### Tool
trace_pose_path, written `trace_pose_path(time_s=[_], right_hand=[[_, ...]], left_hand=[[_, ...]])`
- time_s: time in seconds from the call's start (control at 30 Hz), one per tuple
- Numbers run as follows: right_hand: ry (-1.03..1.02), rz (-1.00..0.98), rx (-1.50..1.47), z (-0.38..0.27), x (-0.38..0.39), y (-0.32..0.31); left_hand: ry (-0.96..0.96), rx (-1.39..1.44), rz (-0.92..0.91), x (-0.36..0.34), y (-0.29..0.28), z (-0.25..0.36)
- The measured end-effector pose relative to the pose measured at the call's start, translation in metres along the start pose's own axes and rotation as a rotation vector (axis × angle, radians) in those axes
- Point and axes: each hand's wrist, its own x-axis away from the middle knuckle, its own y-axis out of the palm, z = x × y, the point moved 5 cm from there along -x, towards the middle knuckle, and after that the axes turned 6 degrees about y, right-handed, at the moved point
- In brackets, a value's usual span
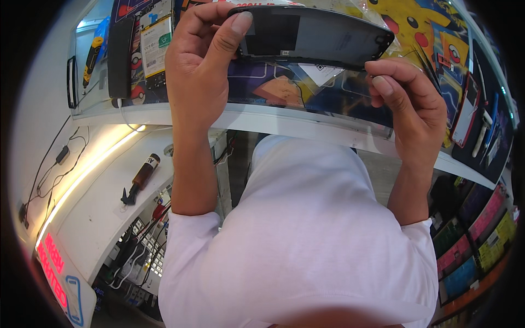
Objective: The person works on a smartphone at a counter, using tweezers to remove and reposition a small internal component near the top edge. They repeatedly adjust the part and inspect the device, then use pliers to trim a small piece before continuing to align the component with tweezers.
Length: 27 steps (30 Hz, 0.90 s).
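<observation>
i had the dark phone panel (317, 35) up at twelve o'clock above the counter (306, 123). my left hand (199, 65) clamped its left end, thumb on top, steadying it; my right hand (407, 101), at two o'clock, pinched thin tweezers (425, 65) beside its right edge.

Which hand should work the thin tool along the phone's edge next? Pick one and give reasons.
Probably the right hand: it already pinches the thin tool at the phone's right end. The left hand grips the phone's left end, steadying it.
</observation>
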Motion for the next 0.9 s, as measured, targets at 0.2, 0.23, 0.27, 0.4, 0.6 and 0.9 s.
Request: trace_pose_path(time_s=[0.2, 0.23, 0.27, 0.4, 0.6, 0.9], right_hand=[[-0.004, 0.041, 0.175, -0.005, -0.007, 0.027], [-0.004, 0.058, 0.195, -0.006, -0.007, 0.031], [-0.007, 0.074, 0.213, -0.006, -0.009, 0.035], [-0.092, 0.068, 0.317, -0.007, -0.015, 0.046], [-0.252, 0.041, 0.475, -0.012, -0.019, 0.050], [-0.292, 0.014, 0.516, -0.027, -0.007, 0.049]], left_hand=[[0.044, 0.051, -0.032, -0.004, -0.005, -0.004], [0.044, 0.046, -0.026, -0.004, -0.004, -0.004], [0.046, 0.039, -0.019, -0.005, -0.003, -0.003], [0.084, 0.074, -0.053, -0.006, -0.007, -0.008], [-0.104, 0.241, -0.072, -0.009, 0.010, 0.004], [-0.068, 0.239, 0.019, -0.005, 0.018, 0.028]])
